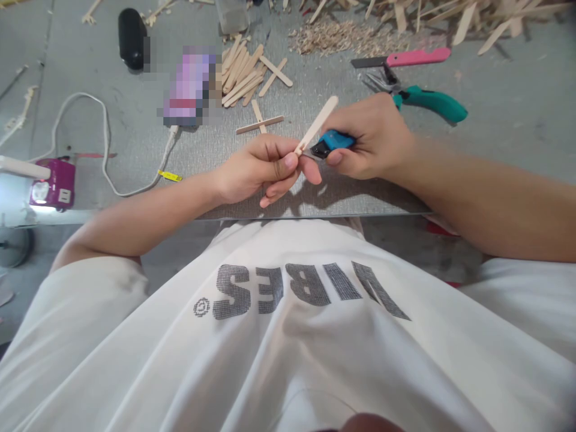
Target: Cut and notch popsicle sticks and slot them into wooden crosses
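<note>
Between the thumb and fingers of my left hand (270,167) is the lower end of a flat wooden stick (320,120), which slants up to the right. My right hand (371,137) is wrapped round a blue and black utility knife (335,143). The knife's blade points left and meets the stick near its held end, where the wood looks notched. Just beyond my left hand, two crossed sticks (260,125) lie on the grey table (148,150).
Behind the hands lie a pile of sticks (240,72), wood shavings (342,39), a pink-handled blade (418,57) and green pliers (434,103). A phone (189,87) on a white cable, a black case (130,39) and a purple device (53,183) are at the left.
</note>
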Available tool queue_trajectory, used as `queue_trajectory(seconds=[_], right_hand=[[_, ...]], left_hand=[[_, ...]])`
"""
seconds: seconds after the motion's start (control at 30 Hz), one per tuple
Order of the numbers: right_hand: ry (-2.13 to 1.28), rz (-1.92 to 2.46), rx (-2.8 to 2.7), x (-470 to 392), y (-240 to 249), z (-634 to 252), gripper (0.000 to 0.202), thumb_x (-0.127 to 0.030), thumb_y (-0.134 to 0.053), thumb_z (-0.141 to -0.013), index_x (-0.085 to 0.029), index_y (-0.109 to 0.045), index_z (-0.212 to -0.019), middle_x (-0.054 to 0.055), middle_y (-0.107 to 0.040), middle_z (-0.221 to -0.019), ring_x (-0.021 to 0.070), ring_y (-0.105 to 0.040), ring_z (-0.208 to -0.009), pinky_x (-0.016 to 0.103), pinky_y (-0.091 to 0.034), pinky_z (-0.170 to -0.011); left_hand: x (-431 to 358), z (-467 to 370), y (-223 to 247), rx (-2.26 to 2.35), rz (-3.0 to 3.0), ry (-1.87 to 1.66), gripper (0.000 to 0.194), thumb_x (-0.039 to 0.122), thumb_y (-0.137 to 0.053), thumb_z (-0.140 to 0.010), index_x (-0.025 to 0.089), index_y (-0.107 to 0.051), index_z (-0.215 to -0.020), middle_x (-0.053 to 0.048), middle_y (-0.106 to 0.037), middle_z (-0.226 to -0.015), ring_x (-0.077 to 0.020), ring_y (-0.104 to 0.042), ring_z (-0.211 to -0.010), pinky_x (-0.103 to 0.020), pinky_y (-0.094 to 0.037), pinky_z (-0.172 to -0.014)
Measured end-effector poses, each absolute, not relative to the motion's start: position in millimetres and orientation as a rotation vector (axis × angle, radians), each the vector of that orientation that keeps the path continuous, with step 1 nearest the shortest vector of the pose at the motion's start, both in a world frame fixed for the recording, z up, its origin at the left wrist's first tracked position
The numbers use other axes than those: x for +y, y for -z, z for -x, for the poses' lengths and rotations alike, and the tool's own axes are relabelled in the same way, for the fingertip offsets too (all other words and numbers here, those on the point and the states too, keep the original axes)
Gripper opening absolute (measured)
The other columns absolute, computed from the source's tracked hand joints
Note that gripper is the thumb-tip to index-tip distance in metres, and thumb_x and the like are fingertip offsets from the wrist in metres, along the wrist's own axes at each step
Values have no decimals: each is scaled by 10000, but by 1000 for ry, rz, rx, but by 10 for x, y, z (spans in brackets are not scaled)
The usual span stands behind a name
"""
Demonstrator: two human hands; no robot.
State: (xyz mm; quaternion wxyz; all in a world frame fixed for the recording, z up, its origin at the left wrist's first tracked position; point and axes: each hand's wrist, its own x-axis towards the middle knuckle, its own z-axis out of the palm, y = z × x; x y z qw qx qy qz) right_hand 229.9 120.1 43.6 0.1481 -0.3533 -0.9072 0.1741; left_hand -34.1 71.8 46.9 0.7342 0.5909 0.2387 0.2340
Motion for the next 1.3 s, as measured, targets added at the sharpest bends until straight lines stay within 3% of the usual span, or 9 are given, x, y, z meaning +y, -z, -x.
queue_trajectory(seconds=[0.3, 0.47, 0.63, 0.8, 1.0, 1.2, 1.3], right_hand=[[-385, 922, -2595, 1177, -494, -2238, 952, -1086, -109, -912, -251, -542, -762, 67, -525, -668, 216, -496, -640, 415, -323, -664], [-373, 864, -2606, 1204, -442, -2219, 923, -1082, -98, -924, -244, -432, -732, 37, -468, -617, 183, -441, -591, 394, -288, -624], [-367, 851, -2647, 1214, -362, -2231, 937, -1083, -102, -934, -238, -449, -724, 42, -467, -622, 183, -444, -598, 382, -271, -616], [-401, 987, -2650, 1128, -390, -2223, 926, -1062, -109, -950, -259, -523, -743, 74, -539, -688, 239, -518, -690, 412, -338, -660], [-390, 1012, -2630, 1141, -328, -2222, 886, -1053, -208, -956, -246, -509, -749, 67, -511, -651, 225, -492, -677, 392, -333, -656], [-428, 1069, -2645, 1096, -355, -2194, 914, -1050, -112, -950, -255, -516, -750, 83, -534, -694, 251, -508, -691, 433, -377, -692], [-400, 1048, -2590, 1084, -376, -2187, 929, -1054, -76, -955, -252, -498, -750, 71, -492, -682, 242, -513, -680, 427, -359, -693]], left_hand=[[718, 327, -488, 494, -1308, -526, 561, 738, -842, -947, 178, -804, -945, 55, -534, -496, -85, -462, -379, -213, -433, -408], [724, 334, -459, 483, -1330, -521, 555, 691, -870, -947, 155, -775, -836, 16, -592, -480, -82, -480, -362, -210, -317, -377], [745, 346, -456, 456, -1335, -493, 554, 639, -881, -965, 127, -752, -799, 40, -539, -453, -49, -389, -337, -205, -233, -360], [749, 351, -456, 490, -1336, -499, 538, 619, -898, -955, 133, -750, -779, 49, -503, -440, -50, -359, -355, -218, -214, -374], [738, 339, -442, 562, -1397, -540, 525, 613, -851, -997, 163, -720, -761, 58, -446, -443, -67, -380, -409, -230, -306, -446], [724, 324, -461, 581, -1395, -549, 562, 647, -858, -980, 155, -714, -750, 58, -467, -454, -54, -391, -401, -206, -268, -423], [735, 318, -449, 576, -1384, -574, 587, 683, -821, -999, 136, -727, -810, 39, -569, -504, -46, -428, -386, -184, -282, -411]])
